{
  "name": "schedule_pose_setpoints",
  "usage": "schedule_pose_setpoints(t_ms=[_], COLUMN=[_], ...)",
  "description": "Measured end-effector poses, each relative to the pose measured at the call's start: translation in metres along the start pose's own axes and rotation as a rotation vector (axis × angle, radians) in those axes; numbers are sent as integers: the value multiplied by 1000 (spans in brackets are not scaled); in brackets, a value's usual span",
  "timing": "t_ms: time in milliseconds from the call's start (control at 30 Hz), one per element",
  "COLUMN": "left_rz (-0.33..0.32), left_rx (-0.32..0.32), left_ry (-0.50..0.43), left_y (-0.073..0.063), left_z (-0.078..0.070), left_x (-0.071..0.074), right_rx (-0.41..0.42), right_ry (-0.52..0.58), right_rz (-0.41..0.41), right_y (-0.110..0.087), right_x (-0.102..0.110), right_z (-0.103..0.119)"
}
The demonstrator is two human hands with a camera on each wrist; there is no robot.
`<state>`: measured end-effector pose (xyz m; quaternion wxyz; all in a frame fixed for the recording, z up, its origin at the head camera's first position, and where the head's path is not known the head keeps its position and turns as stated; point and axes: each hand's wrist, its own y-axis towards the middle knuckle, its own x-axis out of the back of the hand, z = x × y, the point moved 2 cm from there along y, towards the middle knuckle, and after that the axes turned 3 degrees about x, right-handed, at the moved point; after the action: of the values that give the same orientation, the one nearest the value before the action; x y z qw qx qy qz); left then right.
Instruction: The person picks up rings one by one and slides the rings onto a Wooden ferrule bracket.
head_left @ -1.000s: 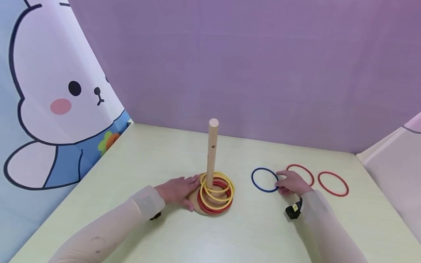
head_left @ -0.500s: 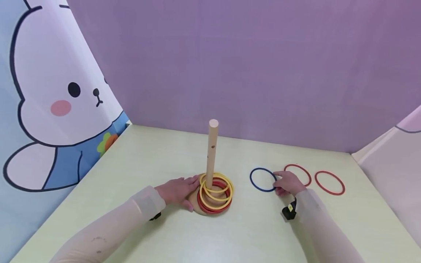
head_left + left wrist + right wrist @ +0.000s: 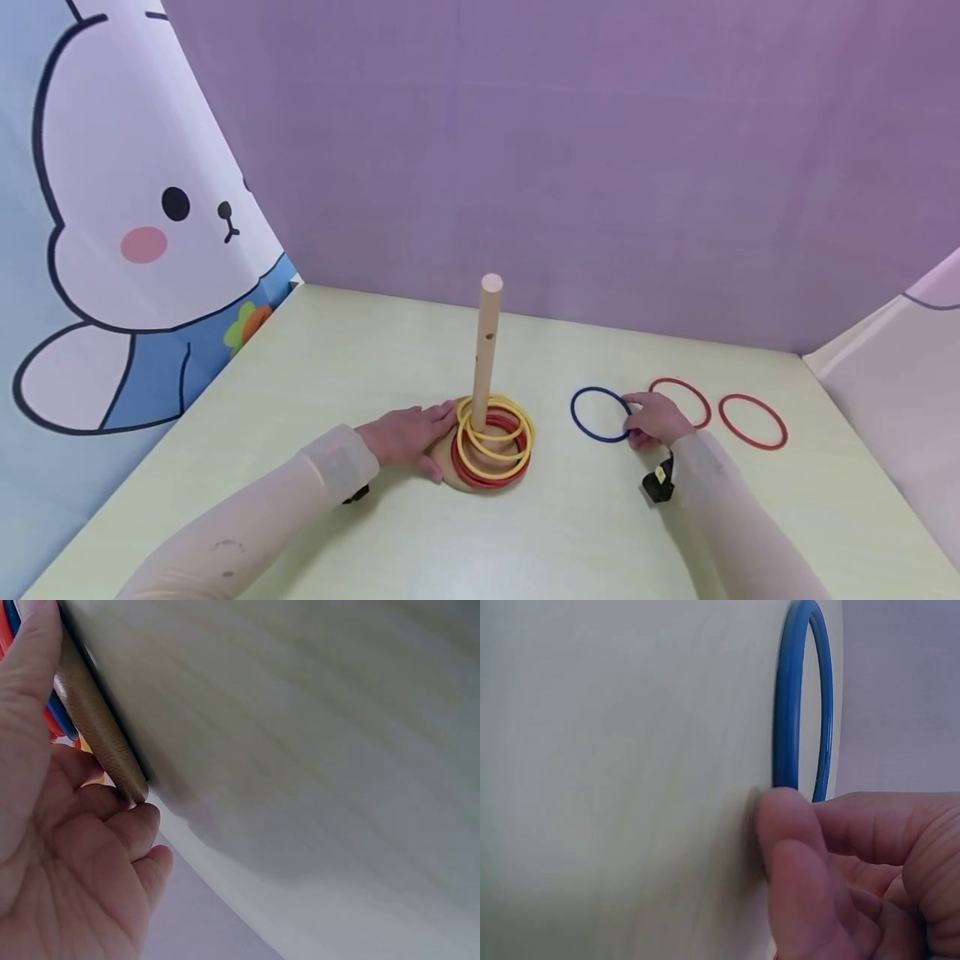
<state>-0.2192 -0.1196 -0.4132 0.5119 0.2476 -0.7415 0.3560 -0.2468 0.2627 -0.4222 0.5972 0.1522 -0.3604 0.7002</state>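
A wooden ring-toss stand with a round base (image 3: pixel 446 472) and an upright post (image 3: pixel 487 358) stands mid-table. Yellow rings (image 3: pixel 532 435) and red rings (image 3: pixel 480 484) lie stacked around the post; a blue ring (image 3: pixel 63 718) also shows there in the left wrist view. My left hand (image 3: pixel 407 437) holds the base's left edge, thumb on the near side and fingers on the far side. To the right, my right hand (image 3: pixel 658 418) pinches the right side of another blue ring (image 3: pixel 579 422) between thumb and fingers. That ring lies low, close over the tabletop.
Two loose red rings lie at the right, one (image 3: pixel 677 381) just behind my right hand and one (image 3: pixel 722 410) farther right. A purple backdrop (image 3: pixel 562 167) rises behind the table (image 3: pixel 360 342). A cartoon-printed cloth (image 3: pixel 82 267) hangs at the left.
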Motion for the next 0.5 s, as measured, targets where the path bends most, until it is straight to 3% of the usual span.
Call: schedule_pose_setpoints(t_ms=[200,500], left_rz=[-9,-7], left_rx=[-11,-25], left_ry=[-15,-11], left_y=[-1,-2], left_z=[1,1], left_x=[0,1], right_rx=[14,22], right_ry=[-3,-92], right_rz=[-16,-22], right_y=[1,1], right_x=[-2,-3], right_z=[3,6])
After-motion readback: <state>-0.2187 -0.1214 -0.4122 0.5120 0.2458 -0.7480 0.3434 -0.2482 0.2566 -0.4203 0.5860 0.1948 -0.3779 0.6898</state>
